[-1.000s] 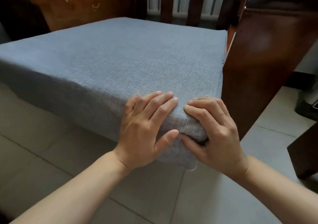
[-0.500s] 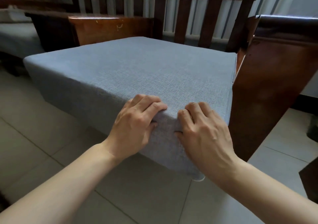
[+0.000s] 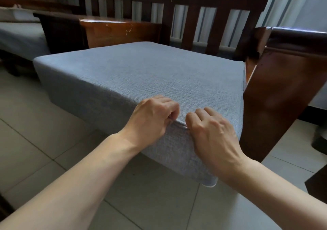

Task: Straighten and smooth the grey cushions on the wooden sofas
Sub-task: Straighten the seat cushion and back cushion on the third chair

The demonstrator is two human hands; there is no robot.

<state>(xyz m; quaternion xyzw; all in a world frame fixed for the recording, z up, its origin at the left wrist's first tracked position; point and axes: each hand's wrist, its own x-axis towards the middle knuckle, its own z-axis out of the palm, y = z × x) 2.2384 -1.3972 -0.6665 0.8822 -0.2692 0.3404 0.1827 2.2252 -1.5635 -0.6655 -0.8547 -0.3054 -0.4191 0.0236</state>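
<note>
Two hands, left hand (image 3: 152,118) and right hand (image 3: 212,132), pinch one grey cushion's (image 3: 141,75) corner.

Soft daylight is coming in from the far side, filtering through the pale curtain (image 3: 290,8) behind the slatted sofa back (image 3: 173,17). It is lighting the top of the grey cushion (image 3: 141,74) evenly, while the cushion's near left face is sitting in dimmer shade. A bright sheen is showing on the polished armrest (image 3: 297,35) at the right and on the floor tiles (image 3: 26,123). The far left corner is staying dark. The wide lens is bending straight lines toward the edges, and the forearms are looking stretched. Focus is holding sharp on the weave and both hands (image 3: 177,123).
</note>
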